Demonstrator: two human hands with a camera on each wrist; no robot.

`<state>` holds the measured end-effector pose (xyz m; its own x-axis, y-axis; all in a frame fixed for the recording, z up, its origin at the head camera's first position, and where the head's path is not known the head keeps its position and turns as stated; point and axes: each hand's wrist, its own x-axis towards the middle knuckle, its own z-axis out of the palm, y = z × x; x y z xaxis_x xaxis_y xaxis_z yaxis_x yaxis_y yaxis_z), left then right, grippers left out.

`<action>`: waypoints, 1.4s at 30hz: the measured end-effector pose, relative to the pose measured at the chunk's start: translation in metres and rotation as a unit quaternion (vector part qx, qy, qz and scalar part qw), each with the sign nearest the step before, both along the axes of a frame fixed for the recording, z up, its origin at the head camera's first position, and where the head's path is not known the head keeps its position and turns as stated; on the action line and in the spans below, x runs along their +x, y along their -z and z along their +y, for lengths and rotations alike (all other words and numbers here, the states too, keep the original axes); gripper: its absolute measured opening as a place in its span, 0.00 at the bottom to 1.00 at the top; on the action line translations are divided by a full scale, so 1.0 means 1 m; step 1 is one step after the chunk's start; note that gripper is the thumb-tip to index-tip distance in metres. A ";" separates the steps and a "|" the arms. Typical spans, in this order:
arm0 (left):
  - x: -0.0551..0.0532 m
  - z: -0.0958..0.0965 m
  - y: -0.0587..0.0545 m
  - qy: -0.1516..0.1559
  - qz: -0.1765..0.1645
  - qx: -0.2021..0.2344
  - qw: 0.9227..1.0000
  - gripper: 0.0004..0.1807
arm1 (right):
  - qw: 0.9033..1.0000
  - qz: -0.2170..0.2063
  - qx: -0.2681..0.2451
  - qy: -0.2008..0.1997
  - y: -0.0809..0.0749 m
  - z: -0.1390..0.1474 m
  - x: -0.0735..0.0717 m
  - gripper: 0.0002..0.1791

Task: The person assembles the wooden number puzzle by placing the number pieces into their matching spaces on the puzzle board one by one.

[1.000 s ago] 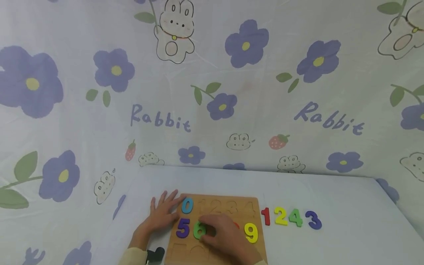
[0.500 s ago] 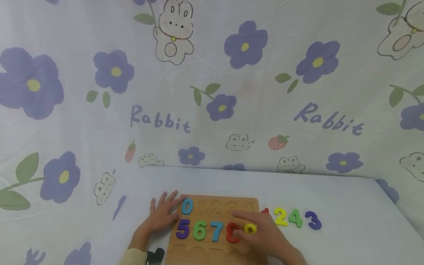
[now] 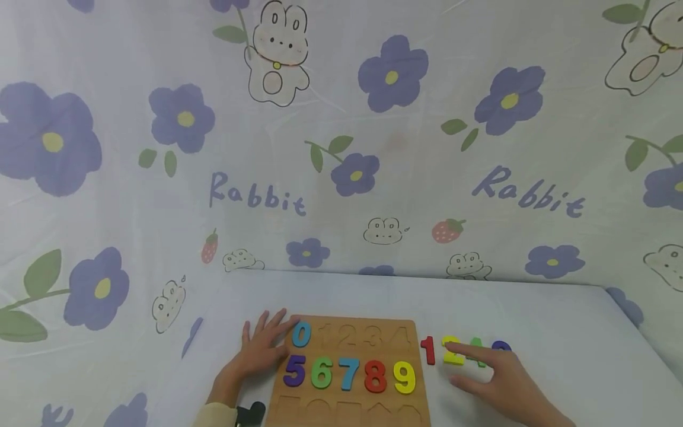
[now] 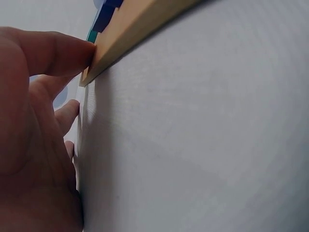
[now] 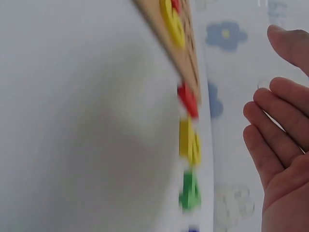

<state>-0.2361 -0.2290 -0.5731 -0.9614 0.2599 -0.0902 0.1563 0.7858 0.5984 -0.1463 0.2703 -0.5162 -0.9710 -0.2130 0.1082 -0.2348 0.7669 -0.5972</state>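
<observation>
Steadying the wooden board (image 3: 358, 351), by the look of it, with the left hand (image 3: 261, 350) at its far-left corner, fingers fanned, thumb against the left edge, nothing grasped. Holding the right hand (image 3: 501, 376) right of the board, index finger stretched over the yellow 2 (image 3: 453, 359), thumb well apart, gripping nothing; impossible to judge contact. Lined up there, left to right: red 1 (image 3: 429, 350) just beside the board, yellow 2, green 4 (image 3: 476, 342) and dark-blue 3 (image 3: 500, 344), the last three partly covered by the hand. Seated in the board: light-blue 0 (image 3: 306, 335) at the far left, then purple 5 (image 3: 294, 370), green 6 (image 3: 316, 375), light-blue 7 (image 3: 349, 373), red 8 (image 3: 375, 376) and yellow 9 (image 3: 412, 378) in the nearer row. Unfilled in the far row: recesses (image 3: 373, 335) for 1 to 4. Probably choosing a loose number to pick up. Next, need to pinch one, lift it clear, carry it left and press it into its matching outline.
</observation>
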 end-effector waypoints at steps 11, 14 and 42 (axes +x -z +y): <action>0.001 -0.001 0.000 0.000 0.006 0.005 1.000 0.40 | 0.996 -0.002 0.073 0.049 0.004 0.089 0.000 0.34; 0.000 -0.002 0.003 -0.001 0.012 0.008 1.000 0.41 | 0.995 -0.007 0.088 0.056 0.006 0.105 -0.002 0.35; -0.002 -0.003 0.005 0.006 0.013 0.011 1.000 0.42 | 0.995 -0.057 0.071 0.045 0.030 0.124 -0.036 0.33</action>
